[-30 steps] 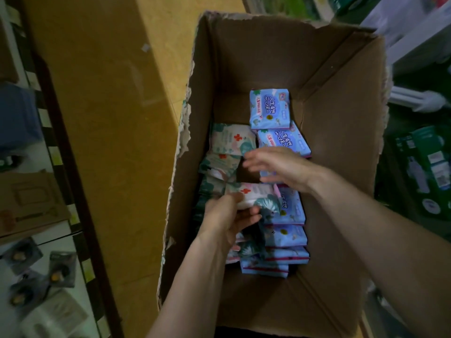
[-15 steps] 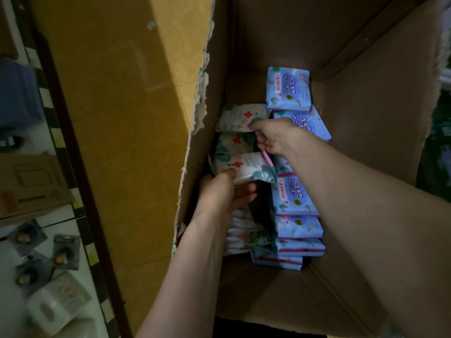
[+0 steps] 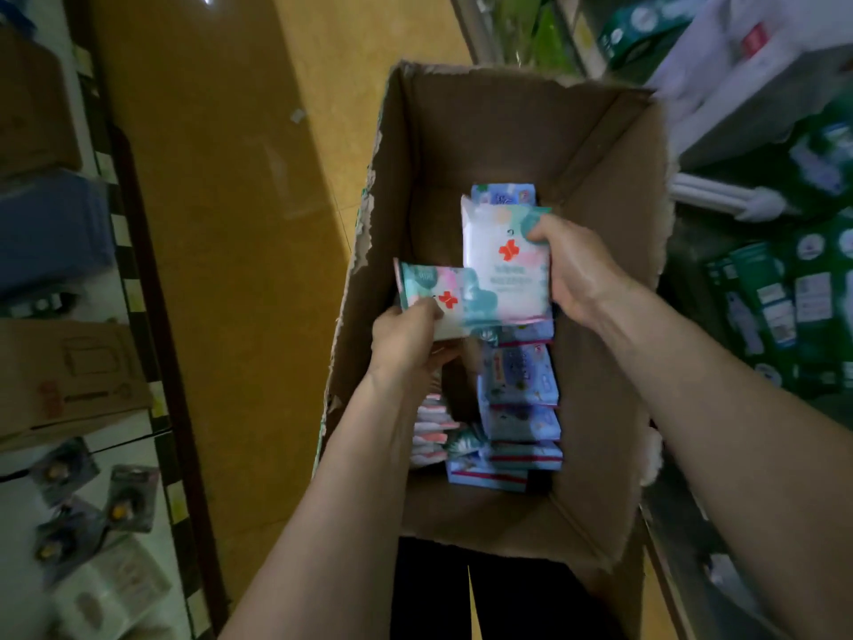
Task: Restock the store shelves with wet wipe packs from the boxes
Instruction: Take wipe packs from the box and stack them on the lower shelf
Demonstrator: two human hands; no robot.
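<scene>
Since 0.5 s ago both hands have lifted out of the stack, each with 1 pack. The left grip (image 3: 406, 334) pinches a teal pack (image 3: 431, 288) at its 6 o'clock edge. The right grip (image 3: 577, 274) curls round a white pack (image 3: 505, 265) from 3 o'clock. Both hover inside the box (image 3: 600, 187), above the remaining packs (image 3: 519, 376). Best to clear the torn wall first, then swing toward the shelves (image 3: 784, 297) at 3 o'clock.

Left hand (image 3: 408, 337) and right hand (image 3: 579, 274) each gripping a wipe pack above the open cardboard box (image 3: 614, 187).
</scene>
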